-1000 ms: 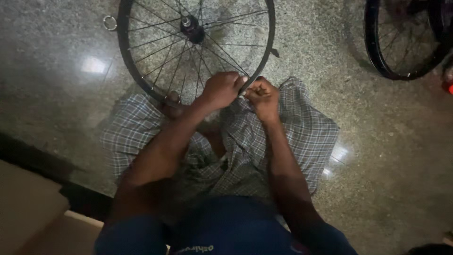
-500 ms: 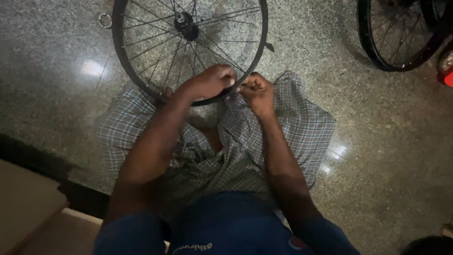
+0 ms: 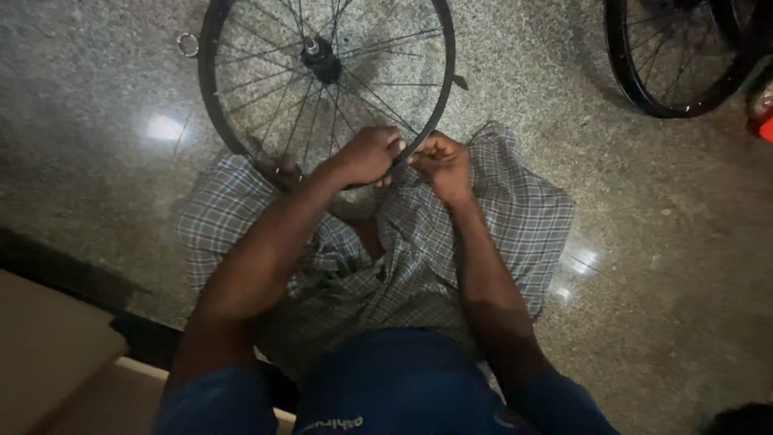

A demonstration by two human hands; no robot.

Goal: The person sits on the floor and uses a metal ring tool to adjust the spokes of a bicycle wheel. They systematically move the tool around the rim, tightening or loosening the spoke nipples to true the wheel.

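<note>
A bare black bicycle wheel rim (image 3: 444,72) with thin spokes and a centre hub (image 3: 324,56) stands on the speckled stone floor, its near edge resting against my checked cloth-covered lap (image 3: 515,217). My left hand (image 3: 369,153) is closed around the rim's near edge. My right hand (image 3: 439,161) is clenched right beside it on the same stretch of rim, fingers pinched together; what it pinches is too small to make out. The two hands touch.
A second black wheel (image 3: 672,64) lies at the top right, with a red object (image 3: 761,121) at the right edge. A small metal ring (image 3: 188,44) lies on the floor left of the rim. A pale ledge (image 3: 48,346) sits at the lower left.
Both hands stay on the same spot of the rim. The wheel has shifted slightly in view; my fingers have adjusted a little.
</note>
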